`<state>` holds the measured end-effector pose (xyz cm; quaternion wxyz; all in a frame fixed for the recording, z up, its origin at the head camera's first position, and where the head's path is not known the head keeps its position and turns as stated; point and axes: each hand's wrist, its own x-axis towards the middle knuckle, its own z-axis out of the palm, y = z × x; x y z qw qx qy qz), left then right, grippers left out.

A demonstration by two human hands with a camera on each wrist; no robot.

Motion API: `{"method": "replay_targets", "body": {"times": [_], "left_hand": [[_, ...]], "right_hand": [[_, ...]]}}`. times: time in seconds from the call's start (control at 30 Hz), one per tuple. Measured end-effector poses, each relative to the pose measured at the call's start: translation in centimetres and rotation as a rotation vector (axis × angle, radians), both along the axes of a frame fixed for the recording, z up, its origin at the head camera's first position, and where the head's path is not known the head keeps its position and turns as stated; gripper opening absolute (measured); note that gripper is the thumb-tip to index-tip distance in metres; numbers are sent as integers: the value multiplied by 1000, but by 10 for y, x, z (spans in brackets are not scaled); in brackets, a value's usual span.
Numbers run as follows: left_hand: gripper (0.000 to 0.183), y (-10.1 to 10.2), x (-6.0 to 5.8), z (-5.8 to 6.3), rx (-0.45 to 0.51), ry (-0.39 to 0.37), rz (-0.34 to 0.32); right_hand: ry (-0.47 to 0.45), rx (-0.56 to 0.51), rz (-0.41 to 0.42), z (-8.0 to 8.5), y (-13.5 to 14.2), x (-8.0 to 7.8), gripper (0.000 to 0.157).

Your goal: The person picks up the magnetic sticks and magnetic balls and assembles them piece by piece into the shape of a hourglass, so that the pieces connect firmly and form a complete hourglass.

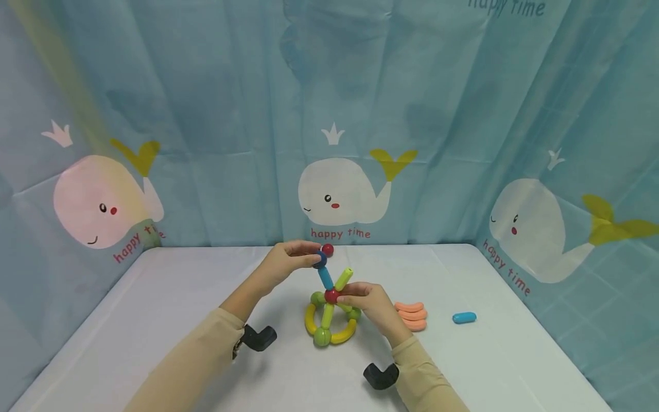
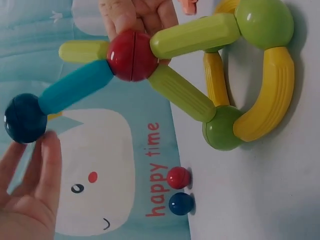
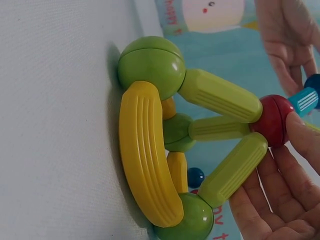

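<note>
A toy frame of balls and sticks stands on the white table. Its base joins green balls (image 3: pixel 151 67) with curved yellow sticks (image 3: pixel 147 155), and light green sticks (image 3: pixel 222 95) slope up from there to a red ball (image 2: pixel 131 56). My right hand (image 1: pixel 372 303) grips this red ball, thumb on its side. From the red ball a blue stick (image 2: pixel 77 86) and another light green stick (image 1: pixel 344 278) point upward. At the blue stick's upper end sits a dark blue ball (image 2: pixel 25 118), which my left hand (image 1: pixel 288 260) pinches between thumb and fingers.
Behind the frame, a loose red ball (image 2: pixel 178 177) and a loose blue ball (image 2: pixel 181 204) lie close together at the table's far edge. Several curved orange sticks (image 1: pixel 411 316) are on the right, with a blue stick (image 1: pixel 464 317) farther right. A whale-print curtain (image 1: pixel 340 189) surrounds the table.
</note>
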<state>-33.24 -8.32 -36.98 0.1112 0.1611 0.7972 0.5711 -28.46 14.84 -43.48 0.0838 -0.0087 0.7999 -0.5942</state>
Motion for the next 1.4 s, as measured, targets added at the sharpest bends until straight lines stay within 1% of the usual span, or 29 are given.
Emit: {"method": "replay_targets", "body": {"times": [0.17,0.37,0.5,0.63,0.77,0.9,1.07,1.17,1.3,1.4], "left_hand": [[47,2,-4,-6,27,1,-36],[47,8,-3,-4,42,3,-35],[45,10,-1,-3,37,17,-15],[46,13,1,-6,61,-4,-12],[50,16,3,-12,91,-36,-9],[52,17,8,-19,73,-59,4],[40,19,13,-30,42,-74,2],[35,21,15,-37,19,-79,22],[34,25,17,-44,28,-82,37],[32,27,19,-48,59,-91,37]], "right_hand": [[-8,2,-3,-1,-1,2,42],[-3,-2,-7,-1,-2,1,40],[1,0,-13,0,-1,0,41],[-5,2,-11,1,0,-1,41],[-1,1,-4,0,1,-1,42],[4,10,-2,-1,1,-1,43],[13,14,3,-2,2,-1,44],[21,2,9,-2,2,-1,43],[30,-11,18,-3,2,-1,43],[35,-14,25,-3,1,-1,42]]}}
